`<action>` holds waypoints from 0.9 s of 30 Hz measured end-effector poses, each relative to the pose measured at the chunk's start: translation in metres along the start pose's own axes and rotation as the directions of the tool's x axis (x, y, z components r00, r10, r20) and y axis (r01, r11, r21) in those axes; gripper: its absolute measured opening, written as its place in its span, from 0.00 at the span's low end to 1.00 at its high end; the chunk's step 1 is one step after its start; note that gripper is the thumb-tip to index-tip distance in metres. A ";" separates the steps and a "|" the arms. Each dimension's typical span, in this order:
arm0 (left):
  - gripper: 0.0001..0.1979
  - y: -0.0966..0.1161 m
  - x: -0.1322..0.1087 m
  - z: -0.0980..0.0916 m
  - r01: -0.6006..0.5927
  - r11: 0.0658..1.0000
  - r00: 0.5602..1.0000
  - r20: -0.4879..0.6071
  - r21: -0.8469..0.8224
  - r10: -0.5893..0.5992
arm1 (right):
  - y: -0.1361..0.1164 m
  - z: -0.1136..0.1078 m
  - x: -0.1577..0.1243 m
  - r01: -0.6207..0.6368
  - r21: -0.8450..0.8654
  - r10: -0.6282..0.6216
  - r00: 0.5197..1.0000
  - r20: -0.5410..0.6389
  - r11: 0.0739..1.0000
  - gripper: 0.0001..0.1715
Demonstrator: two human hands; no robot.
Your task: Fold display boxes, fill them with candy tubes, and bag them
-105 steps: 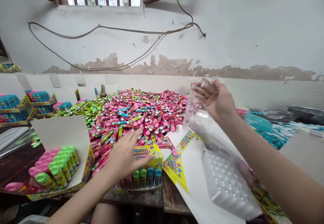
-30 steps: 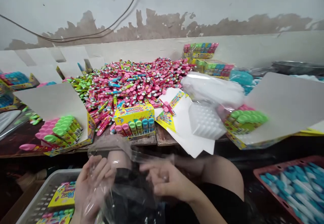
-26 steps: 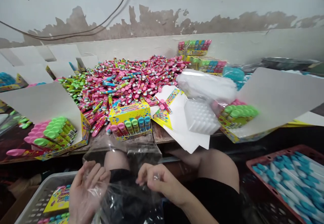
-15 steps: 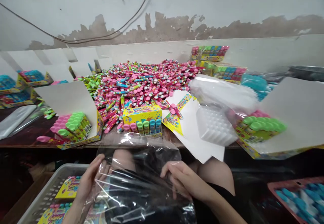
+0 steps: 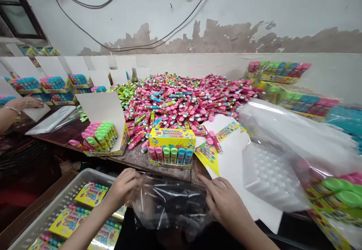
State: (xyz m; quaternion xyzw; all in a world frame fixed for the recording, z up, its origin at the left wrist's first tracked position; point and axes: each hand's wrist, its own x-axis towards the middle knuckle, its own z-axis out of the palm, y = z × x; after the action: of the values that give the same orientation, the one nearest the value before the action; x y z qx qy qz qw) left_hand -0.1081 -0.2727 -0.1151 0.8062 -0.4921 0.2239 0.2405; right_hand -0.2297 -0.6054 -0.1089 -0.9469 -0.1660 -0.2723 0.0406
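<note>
Left hand [image 5: 123, 186]: fingers curled, narrow, closed on the left edge of the clear film [image 5: 169, 201]. Right hand [image 5: 221, 200]: fingers spread across the film's right edge; whether it grips or only presses cannot be told. The film sits lower centre, between the hands, at the table's near edge, with dark material showing through it. Nothing inside it can be made out.

Nearest the film, just beyond it, stands the yellow box [image 5: 171, 148], with a row of pink, green and blue tubes showing at its front.

Progress as seen: filled boxes stand in rows at upper left [image 5: 53, 85] and upper right [image 5: 278, 72]. More boxes lie in the grey basket [image 5: 65, 191] at lower left. The open box [image 5: 104, 137] left of centre holds pink and green tubes. Much remains loose: the tube heap [image 5: 181, 106] still covers the table's middle. To the right lie a white sheet [image 5: 229, 159] and a dimpled white tray [image 5: 271, 178].

Against the previous frame: the film was then spread wide with the hands apart, and it is now gathered into a compact bundle at the table edge. A co-worker's hand [image 5: 26, 103] now shows at far left.
</note>
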 end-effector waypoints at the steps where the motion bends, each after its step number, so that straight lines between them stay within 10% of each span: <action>1: 0.07 -0.003 0.005 0.007 0.114 0.993 0.993 -0.013 -0.024 -0.114 | -0.001 0.003 0.009 -0.072 -0.036 0.073 0.997 0.038 0.997 0.27; 5: 0.21 -0.009 0.031 0.021 0.460 0.884 0.885 0.120 -0.083 -0.450 | -0.012 0.007 0.044 -0.306 -0.132 0.331 0.905 0.268 0.943 0.29; 11: 0.21 -0.005 0.048 0.012 0.515 0.857 0.798 0.373 -0.013 -0.474 | -0.026 0.009 0.058 -0.479 -0.065 0.467 0.804 0.368 0.875 0.27; 21: 0.25 0.004 0.001 0.008 0.571 0.779 0.808 0.347 -0.259 -0.476 | -0.060 0.002 0.012 -0.500 0.096 0.481 0.861 0.164 0.861 0.25; 27: 0.10 -0.016 -0.003 0.006 0.292 0.941 0.935 0.260 -0.170 -0.243 | -0.041 0.011 -0.014 -0.247 0.190 0.245 0.969 0.034 0.950 0.14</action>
State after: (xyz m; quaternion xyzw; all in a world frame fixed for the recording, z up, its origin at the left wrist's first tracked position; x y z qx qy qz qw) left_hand -0.0945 -0.2681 -0.1240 0.8574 -0.4228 0.0397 0.2908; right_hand -0.2487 -0.5688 -0.1264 -0.9532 -0.0728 -0.2429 0.1648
